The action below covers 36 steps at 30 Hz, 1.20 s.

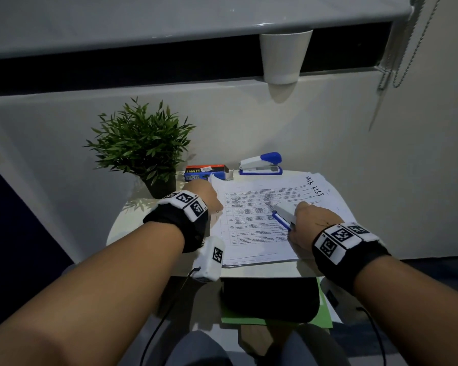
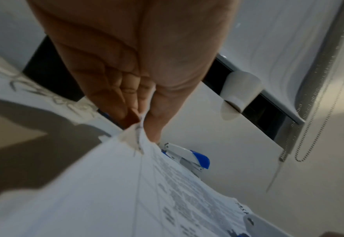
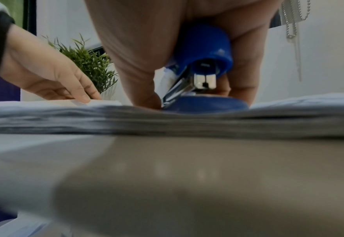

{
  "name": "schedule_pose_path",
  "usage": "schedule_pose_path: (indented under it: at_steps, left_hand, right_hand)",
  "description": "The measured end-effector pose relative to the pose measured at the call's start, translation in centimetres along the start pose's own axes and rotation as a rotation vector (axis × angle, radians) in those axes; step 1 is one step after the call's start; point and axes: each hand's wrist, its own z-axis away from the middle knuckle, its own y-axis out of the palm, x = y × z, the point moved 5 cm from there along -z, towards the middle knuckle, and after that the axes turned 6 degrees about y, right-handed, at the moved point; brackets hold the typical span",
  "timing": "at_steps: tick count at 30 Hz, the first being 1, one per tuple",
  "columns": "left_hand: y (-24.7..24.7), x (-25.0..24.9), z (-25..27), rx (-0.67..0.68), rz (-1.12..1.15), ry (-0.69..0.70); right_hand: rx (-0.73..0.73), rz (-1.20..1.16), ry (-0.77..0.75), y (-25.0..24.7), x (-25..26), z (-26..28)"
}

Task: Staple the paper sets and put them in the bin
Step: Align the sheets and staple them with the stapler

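Table (image 1: 262,270), paper stack (image 1: 251,233), stapler (image 1: 284,214) in right hand (image 1: 311,224)

Small desk corner in a home or office, dimly lit. Cues: round white table (image 1: 262,270) pushed to a pale wall, printed paper stack (image 1: 251,223) headed "TASK LIST", spare blue-white stapler (image 1: 261,164) and staples box (image 1: 205,172) at the table's far edge, potted plant (image 1: 140,143) at far left. Above: window with dark gap, white cup (image 1: 284,56) on the sill, blind chain (image 1: 405,48) at right.
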Motion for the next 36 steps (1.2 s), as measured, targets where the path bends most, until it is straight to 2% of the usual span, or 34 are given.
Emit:
schedule_pose_path:
  at_steps: [4, 7, 11, 16, 21, 26, 29, 32, 34, 36]
  left_hand:
    - [0.3, 1.4, 0.2, -0.031, 0.215, -0.090]
    - [0.6, 1.3, -0.1, -0.046, 0.286, -0.062]
    - [0.0, 0.9, 0.1, -0.145, 0.370, -0.028]
    - [0.1, 0.7, 0.7, -0.116, 0.426, 0.043]
    - [0.1, 2.2, 1.4, -0.209, 0.672, 0.118]
    - [-0.5, 3.7, 3.2, -0.331, 1.038, 0.055]
    - [-0.8, 4.3, 3.7, -0.373, 1.175, 0.010]
    - [-0.6, 4.1, 3.7, -0.349, 1.234, -0.046]
    - [-0.1, 3.5, 4.1, -0.306, 1.297, -0.069]
    - [0.4, 2.8, 4.5, -0.270, 1.357, -0.071]
  right_hand:
    - [0.001, -0.013, 0.010, 0.0, 0.0, 0.0]
    - [0.006, -0.024, 0.017, 0.1, -0.2, 0.1]
    - [0.019, -0.010, -0.003, -0.7, -0.1, 0.0]
    - [0.134, -0.028, 0.078, -2.8, -1.0, -0.4]
    - [0.129, -0.190, 0.194, -4.4, -4.2, 0.1]
    - [0.036, -0.269, 0.302, -5.8, -7.0, 0.4]
    - [0.027, -0.642, 0.353, -5.9, -7.8, 0.3]
    - [0.229, -1.185, 0.441, -5.2, -7.3, 0.4]
    - [0.332, -1.389, 0.465, -5.0, -6.6, 0.6]
    - [0.373, -1.498, 0.458, -4.9, -5.9, 0.9]
